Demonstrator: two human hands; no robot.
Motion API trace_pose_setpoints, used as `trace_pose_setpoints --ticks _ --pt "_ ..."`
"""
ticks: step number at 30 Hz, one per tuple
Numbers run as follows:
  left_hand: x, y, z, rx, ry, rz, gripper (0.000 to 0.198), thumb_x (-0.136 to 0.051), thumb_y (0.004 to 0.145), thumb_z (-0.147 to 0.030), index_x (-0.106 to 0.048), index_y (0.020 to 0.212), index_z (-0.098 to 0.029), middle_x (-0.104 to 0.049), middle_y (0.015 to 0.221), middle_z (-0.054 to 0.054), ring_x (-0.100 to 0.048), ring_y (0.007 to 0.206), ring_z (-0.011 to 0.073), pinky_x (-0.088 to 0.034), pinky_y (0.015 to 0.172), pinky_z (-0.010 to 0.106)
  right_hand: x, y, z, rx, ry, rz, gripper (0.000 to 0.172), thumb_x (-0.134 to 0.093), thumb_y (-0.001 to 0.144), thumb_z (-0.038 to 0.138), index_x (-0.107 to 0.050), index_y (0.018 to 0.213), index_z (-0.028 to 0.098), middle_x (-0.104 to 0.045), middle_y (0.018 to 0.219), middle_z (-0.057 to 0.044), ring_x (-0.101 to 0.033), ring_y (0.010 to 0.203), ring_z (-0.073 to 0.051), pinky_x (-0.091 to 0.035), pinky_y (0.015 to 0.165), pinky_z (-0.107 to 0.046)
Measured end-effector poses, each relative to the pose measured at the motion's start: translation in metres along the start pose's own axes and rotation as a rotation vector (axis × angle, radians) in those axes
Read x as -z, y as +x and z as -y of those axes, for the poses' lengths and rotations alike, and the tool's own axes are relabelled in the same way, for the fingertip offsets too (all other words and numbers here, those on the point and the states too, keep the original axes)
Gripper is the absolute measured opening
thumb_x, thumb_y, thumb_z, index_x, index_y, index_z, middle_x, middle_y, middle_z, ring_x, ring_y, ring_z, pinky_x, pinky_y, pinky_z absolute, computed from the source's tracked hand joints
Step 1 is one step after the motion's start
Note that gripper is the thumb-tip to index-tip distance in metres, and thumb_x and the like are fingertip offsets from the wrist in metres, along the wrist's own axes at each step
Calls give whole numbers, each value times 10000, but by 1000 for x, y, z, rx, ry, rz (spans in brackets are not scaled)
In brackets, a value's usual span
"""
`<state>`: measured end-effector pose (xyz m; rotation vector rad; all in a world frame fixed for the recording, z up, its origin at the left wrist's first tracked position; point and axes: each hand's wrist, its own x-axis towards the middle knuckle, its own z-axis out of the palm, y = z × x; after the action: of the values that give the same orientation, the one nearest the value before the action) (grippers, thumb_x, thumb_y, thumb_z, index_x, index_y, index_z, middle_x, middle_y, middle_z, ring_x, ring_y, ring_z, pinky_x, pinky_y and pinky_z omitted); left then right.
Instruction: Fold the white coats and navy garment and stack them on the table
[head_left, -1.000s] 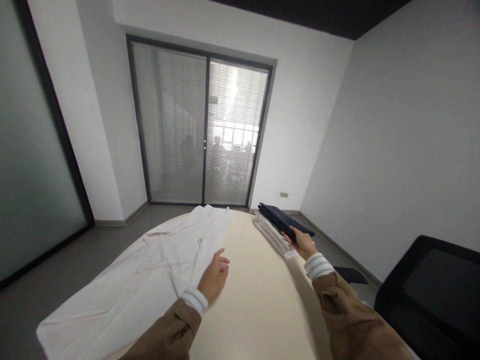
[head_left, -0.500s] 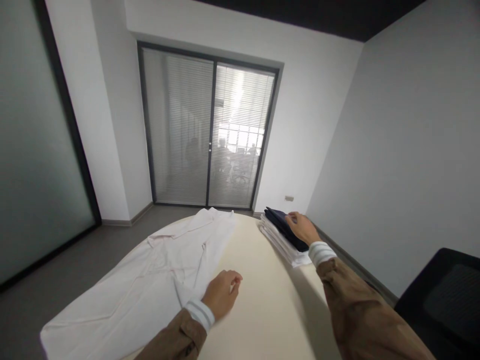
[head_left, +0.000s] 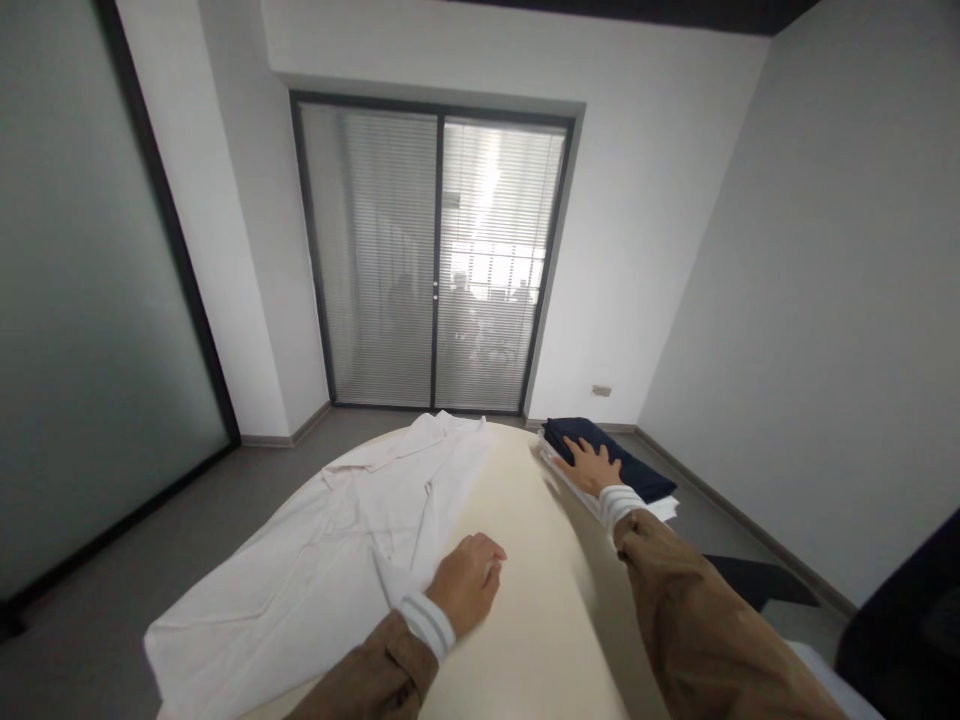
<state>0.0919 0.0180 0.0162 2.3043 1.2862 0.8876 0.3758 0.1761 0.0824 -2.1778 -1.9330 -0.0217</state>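
My right hand (head_left: 589, 467) lies with fingers spread on a folded navy garment (head_left: 634, 472), its palm reaching the near-left side. Beneath the navy cloth, folded white cloth (head_left: 662, 509) shows at the edges of the stack. My left hand (head_left: 469, 583) is loosely curled over the table (head_left: 536, 620), with nothing visible in it. Next to its wrist, a white garment (head_left: 315, 565) is laid out over the left side of the table, with seams and some creases; its exact kind is not clear.
A dark chair (head_left: 907, 610) stands at the lower right. Beyond the table are glass panels with blinds (head_left: 367, 260) in a dark frame. A frosted glass panel (head_left: 90, 260) is at the left, and a grey wall (head_left: 840, 280) at the right.
My right hand has gone from gripping the navy garment's top to lying spread on it; the stack now sits turned, further right. My left hand stays curled. The view has shifted slightly.
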Motion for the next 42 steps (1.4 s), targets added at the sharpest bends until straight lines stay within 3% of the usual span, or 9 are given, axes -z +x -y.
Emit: trace_pose_setpoints --ticks 4,8,11,17,20,23,30,38,42 --pt "25 -2 -3 264 384 -84 260 -528 877 -241 -618 1109 -167 -593 1176 134 -515 1105 298 -429 927 428 -12 -48 18 271 16 -375 441 -400 958 334 -509 1366 206 -443 1486 -114 -267 1419 -308 -113 1161 -586" --pt "44 -5 3 568 601 18 393 -593 864 -324 -589 1200 -120 -569 1207 196 -500 1123 378 -448 844 474 -52 -109 35 434 216 -342 404 -429 949 333 -552 1302 180 -536 1378 -134 -437 1301 -278 -298 1126 -490" --pt "40 -10 1 511 605 79 357 -527 903 -268 -583 1221 -115 -587 1212 188 -517 1123 365 -458 839 466 -67 -139 44 556 314 -190 455 -474 930 337 -515 1355 180 -528 1389 -140 -446 1301 -283 -341 1114 -488" --pt "8 -26 -38 313 465 92 459 -515 877 -223 -539 1326 -130 -521 1390 173 -494 1191 390 -408 969 556 -50 -161 63 821 467 -44 622 -419 873 97 -392 1475 253 -421 1501 -99 -390 1374 -220 -348 1135 -448" --pt "8 -36 -57 130 182 154 505 -568 851 -312 -540 1335 -173 -518 1410 143 -482 1254 344 -373 1068 488 -45 -167 66 951 443 40 599 -467 791 43 -563 1341 260 -389 1531 -86 -362 1400 -239 -350 1132 -451" --pt "26 -43 -58 37 -16 263 500 -548 865 -364 -543 1339 -207 -574 1361 119 -510 1261 289 -366 1100 435 -45 -167 61 894 411 59 434 -490 770 42 -695 1097 240 -491 1452 -83 -437 1350 -246 -385 1104 -434" --pt "53 -66 -15 413 369 313 579 -561 843 -391 -512 1406 -264 -342 1564 116 -285 1404 463 -278 1050 677 -46 -148 36 604 307 -54 398 -481 824 60 -734 1037 282 -545 1367 -58 -598 1136 -201 -478 971 -351" --pt "44 -89 -63 89 296 364 494 -561 867 -433 -573 1338 -283 -533 1420 119 -523 1213 377 -394 1012 559 -37 -128 -3 321 149 -106 429 -467 835 42 -754 1080 248 -610 1269 -112 -574 1139 -267 -456 967 -410" --pt "48 -72 -53 16 267 320 451 -606 847 -367 -600 1294 -312 -554 1401 90 -494 1265 344 -329 1080 551 -11 -132 0 293 199 -157 385 -469 847 105 -752 1082 216 -589 1321 -114 -538 1203 -290 -418 1049 -467"
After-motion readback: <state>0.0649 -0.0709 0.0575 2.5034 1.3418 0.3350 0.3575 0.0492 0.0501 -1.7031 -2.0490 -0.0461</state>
